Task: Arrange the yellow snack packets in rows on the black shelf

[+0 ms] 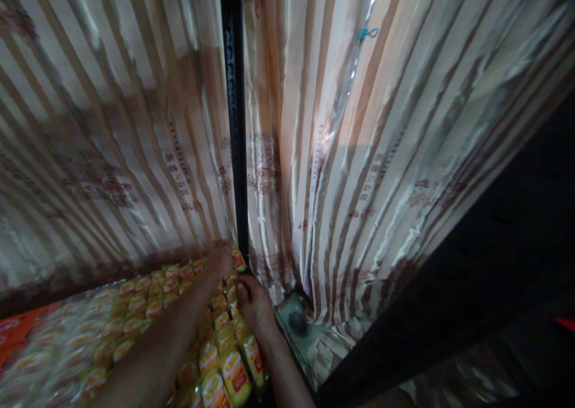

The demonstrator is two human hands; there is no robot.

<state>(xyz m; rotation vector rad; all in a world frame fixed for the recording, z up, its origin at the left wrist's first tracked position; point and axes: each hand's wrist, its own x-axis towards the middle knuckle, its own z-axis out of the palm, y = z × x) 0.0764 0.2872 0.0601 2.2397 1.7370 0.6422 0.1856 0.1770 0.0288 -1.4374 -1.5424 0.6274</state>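
Rows of small yellow packets with red-and-white labels (234, 372) stand close together on a shelf. My left hand (221, 258) reaches to the far corner of the rows, right beside a yellow packet (239, 259) near the upright post. Dimness and blur hide its fingers, so its grip is unclear. Slightly nearer, my right hand (255, 303) rests at the right edge of the rows. Its thumb and forefinger are apart and touch the side of the packets; I see nothing held in it. My left forearm covers part of the middle rows.
A black perforated post (233, 120) rises at the shelf corner. Striped printed sheeting (148, 132) hangs behind, with a blue tie (368, 33) on it. Clear plastic film (58, 348) covers packets at left, beside an orange box (18, 336). A dark beam (449, 288) slants across the right.
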